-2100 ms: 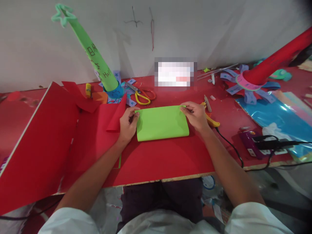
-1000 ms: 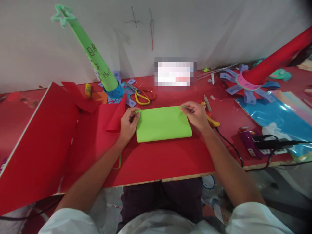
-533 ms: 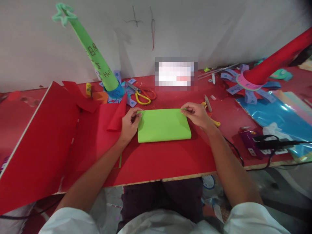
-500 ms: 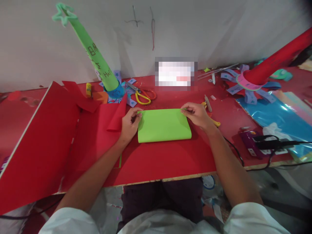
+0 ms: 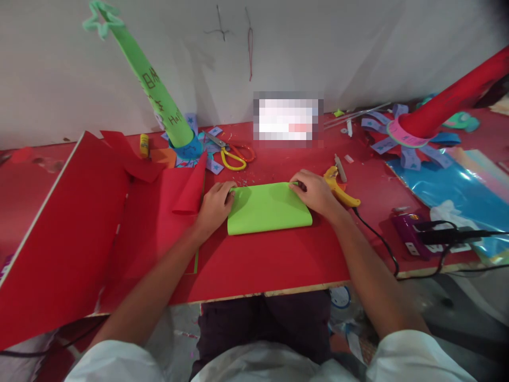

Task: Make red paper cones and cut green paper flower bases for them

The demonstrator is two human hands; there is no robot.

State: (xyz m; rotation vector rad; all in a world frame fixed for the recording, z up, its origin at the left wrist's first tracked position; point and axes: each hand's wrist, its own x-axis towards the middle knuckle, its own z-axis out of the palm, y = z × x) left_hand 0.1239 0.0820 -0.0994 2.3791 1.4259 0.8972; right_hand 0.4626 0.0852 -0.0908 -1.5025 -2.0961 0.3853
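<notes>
A bare stretch of the red table (image 5: 270, 265) was seen nearer than the green sheet (image 5: 268, 207), which was lying on it, bent over with its rounded fold toward the wearer. The sheet's far left corner was grasped by the curled fingers of the left hand (image 5: 217, 204), and its far right corner was pinched by the right hand (image 5: 312, 191).

To the left of the green sheet, a large red board (image 5: 63, 233) was tilted up, and a curled red sheet (image 5: 191, 191) was placed between the two. To its right, a purple box (image 5: 411, 233) with black plugs was set well apart, while a yellow-handled tool (image 5: 342, 191) with a cord was laid near the right hand.

Beyond the green sheet, to the left, scissors (image 5: 233, 158) with yellow and red handles were laid near a green paper cone (image 5: 155, 90), topped by a star shape and seated in a blue ring. Far to the right, a red tube (image 5: 457, 101) was held in a pink ring. Straight beyond the sheet, a rectangular area was blurred out, before the grey wall (image 5: 298, 42).
</notes>
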